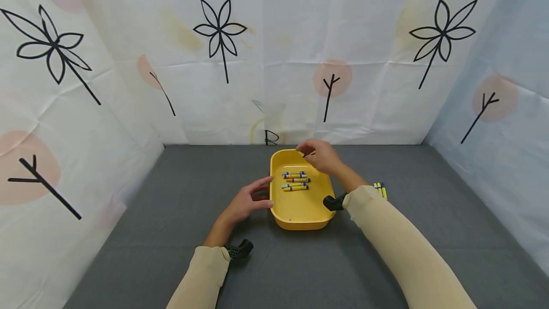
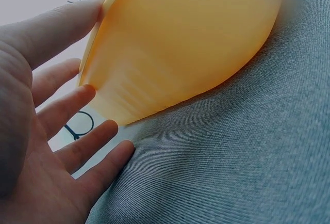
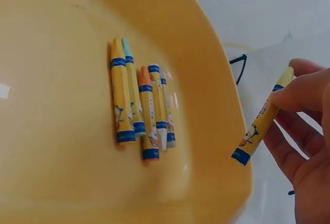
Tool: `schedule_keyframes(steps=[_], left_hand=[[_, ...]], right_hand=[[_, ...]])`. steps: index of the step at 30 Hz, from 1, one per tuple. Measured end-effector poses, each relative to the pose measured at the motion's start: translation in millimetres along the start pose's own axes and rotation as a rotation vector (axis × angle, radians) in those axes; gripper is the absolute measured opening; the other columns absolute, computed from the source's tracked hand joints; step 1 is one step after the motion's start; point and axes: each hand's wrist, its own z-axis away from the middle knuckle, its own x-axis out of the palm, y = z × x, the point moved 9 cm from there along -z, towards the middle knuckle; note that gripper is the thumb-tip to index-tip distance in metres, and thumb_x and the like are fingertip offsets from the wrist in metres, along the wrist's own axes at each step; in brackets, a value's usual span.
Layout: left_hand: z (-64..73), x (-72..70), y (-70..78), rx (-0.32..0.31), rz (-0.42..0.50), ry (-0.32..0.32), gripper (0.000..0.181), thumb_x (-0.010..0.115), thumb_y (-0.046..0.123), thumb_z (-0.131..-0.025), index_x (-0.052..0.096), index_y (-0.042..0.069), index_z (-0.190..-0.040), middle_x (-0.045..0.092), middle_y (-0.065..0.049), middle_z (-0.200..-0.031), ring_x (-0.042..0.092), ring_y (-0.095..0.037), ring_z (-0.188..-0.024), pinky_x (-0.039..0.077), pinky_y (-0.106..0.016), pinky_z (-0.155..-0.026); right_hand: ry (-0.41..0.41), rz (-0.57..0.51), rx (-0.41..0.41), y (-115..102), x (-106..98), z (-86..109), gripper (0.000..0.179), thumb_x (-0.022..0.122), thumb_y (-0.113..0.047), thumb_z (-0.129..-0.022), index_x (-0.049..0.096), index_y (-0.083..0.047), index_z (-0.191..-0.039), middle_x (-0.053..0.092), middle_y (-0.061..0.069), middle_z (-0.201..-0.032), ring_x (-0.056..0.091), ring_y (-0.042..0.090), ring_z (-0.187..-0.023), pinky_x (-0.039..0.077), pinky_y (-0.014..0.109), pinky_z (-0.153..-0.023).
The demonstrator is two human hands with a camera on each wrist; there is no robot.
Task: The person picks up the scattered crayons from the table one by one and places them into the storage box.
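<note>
A yellow tray (image 1: 302,209) stands on the grey cloth. My left hand (image 1: 246,200) is at its left side, fingers spread and fairly straight, with the thumb and fingertips right at the rim. Above the tray's far right end, my right hand (image 1: 321,156) pinches a crayon (image 3: 264,118) between thumb and fingers. That crayon has a yellow wrapper, dark blue bands and a pale yellow tip. Several similar crayons (image 1: 297,188) lie side by side on the tray floor, among them an orange-tipped crayon (image 3: 148,115) and a mint-green-tipped crayon (image 3: 135,95).
More crayons (image 1: 380,190) lie on the grey cloth (image 1: 206,170) right of the tray, partly behind the right forearm. White fabric walls (image 1: 291,85) with printed plants enclose the back and both sides. Each wrist wears a black device (image 1: 240,250).
</note>
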Motion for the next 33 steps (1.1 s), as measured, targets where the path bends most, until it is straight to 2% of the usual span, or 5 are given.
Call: schedule_keyframes(steps=[6,12,19,26,33], left_hand=[[-1.7,2.7,1.5,0.001,-0.024,0.002,0.068,0.072,0.015,-0.088,0.041,0.014,-0.149,0.041,-0.01,-0.149,0.045,-0.037,-0.129,0.04,-0.051,-0.104],[-2.6,2.8,2.2,0.014,-0.027,0.008,0.068,0.072,0.013,-0.088,0.041,0.013,-0.149,0.041,-0.01,-0.149,0.045,-0.035,-0.13,0.04,-0.05,-0.104],[-2.4,2.7,2.7,0.016,-0.013,0.0,0.067,0.071,0.012,-0.089,0.041,0.014,-0.149,0.04,-0.012,-0.15,0.044,-0.036,-0.13,0.039,-0.051,-0.104],[-1.9,3.5,6.4,-0.002,-0.002,-0.027,0.069,0.067,0.007,-0.091,0.035,0.007,-0.151,0.034,-0.018,-0.152,0.04,-0.043,-0.132,0.035,-0.055,-0.106],[8.7,3.0,33.8,-0.006,0.011,-0.036,0.068,0.068,0.006,-0.089,0.035,-0.001,-0.149,0.035,-0.025,-0.15,0.041,-0.047,-0.129,0.036,-0.057,-0.104]], right_hand=[[-0.085,0.008,0.01,2,21,-4.1,0.029,0.061,0.007,-0.09,0.067,-0.004,-0.117,0.065,0.011,-0.113,0.06,0.027,-0.106,0.049,0.042,-0.094],[-0.191,0.064,-0.001,-4,39,-6.6,0.03,0.06,0.009,-0.09,0.067,-0.004,-0.116,0.066,0.01,-0.115,0.06,0.026,-0.108,0.048,0.041,-0.095],[-0.245,0.129,-0.031,-6,50,-6.4,0.028,0.061,0.009,-0.089,0.069,-0.002,-0.114,0.069,0.007,-0.109,0.063,0.024,-0.103,0.05,0.039,-0.094],[-0.229,0.084,-0.01,-4,45,-3.9,0.027,0.062,0.007,-0.09,0.067,0.0,-0.116,0.066,0.013,-0.111,0.062,0.026,-0.102,0.051,0.039,-0.091],[-0.109,-0.029,0.019,0,21,-0.4,0.025,0.061,0.005,-0.091,0.067,-0.001,-0.115,0.064,0.016,-0.115,0.061,0.029,-0.104,0.053,0.04,-0.088]])
